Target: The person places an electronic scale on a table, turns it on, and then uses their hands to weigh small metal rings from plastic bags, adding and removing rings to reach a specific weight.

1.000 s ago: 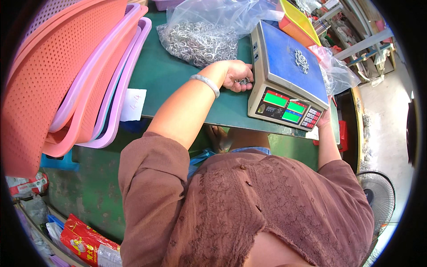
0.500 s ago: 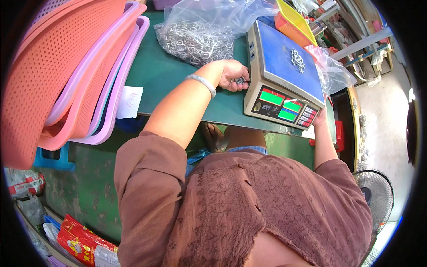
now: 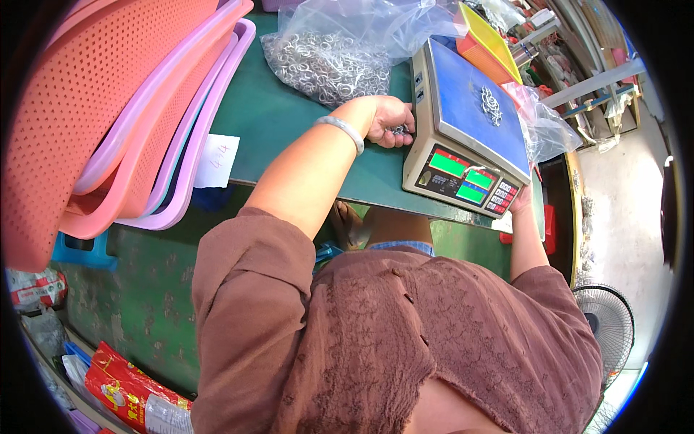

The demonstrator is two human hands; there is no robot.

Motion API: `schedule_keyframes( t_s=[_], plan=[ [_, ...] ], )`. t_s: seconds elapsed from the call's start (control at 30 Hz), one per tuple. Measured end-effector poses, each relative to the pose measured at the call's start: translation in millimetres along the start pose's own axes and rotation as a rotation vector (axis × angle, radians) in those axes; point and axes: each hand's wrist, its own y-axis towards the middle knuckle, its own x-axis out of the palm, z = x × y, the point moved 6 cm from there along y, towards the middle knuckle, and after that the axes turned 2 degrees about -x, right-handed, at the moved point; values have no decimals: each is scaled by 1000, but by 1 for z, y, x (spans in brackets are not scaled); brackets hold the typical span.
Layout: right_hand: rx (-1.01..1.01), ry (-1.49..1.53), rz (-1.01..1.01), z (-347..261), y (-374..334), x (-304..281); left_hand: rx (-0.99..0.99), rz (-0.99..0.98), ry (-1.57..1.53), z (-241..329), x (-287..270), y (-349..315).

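My left hand [image 3: 391,121] is closed around several small silvery metal rings [image 3: 399,130], its fingertips against the left side of a digital scale [image 3: 463,94]. A small heap of linked-looking metal rings [image 3: 491,105] lies on the scale's blue pan, and the green displays on its front are lit. At the scale's right front corner is my right hand [image 3: 523,200]; its fingers are mostly hidden behind the scale. Beyond my left hand, a clear plastic bag [image 3: 376,29] full of similar rings [image 3: 325,69] sits on the green table [image 3: 275,137].
Orange and purple plastic baskets [image 3: 144,94] are stacked at the left, with a white paper slip [image 3: 216,161] beside them. A yellow and orange tray [image 3: 488,43] and another clear bag [image 3: 553,126] stand behind the scale. A fan [image 3: 606,329] is at my right.
The view has shifted slightly, so the table and scale appear a little further right. Both hands keep their places at the scale; the rings on the pan look the same.
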Motion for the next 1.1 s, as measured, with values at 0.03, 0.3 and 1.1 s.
schedule_keyframes(
  t_s=[0.03, 0.3, 1.1],
  plan=[
    [-7, 0, 24, 0, 1, 1, 5, -12, 4, 0, -1, 2],
    [25, 7, 7, 2, -4, -4, -5, 51, 27, 4, -2, 3],
    [-19, 160, -70, 4, -2, -1, 76, 109, -46, 6, -3, 5]
  ],
)
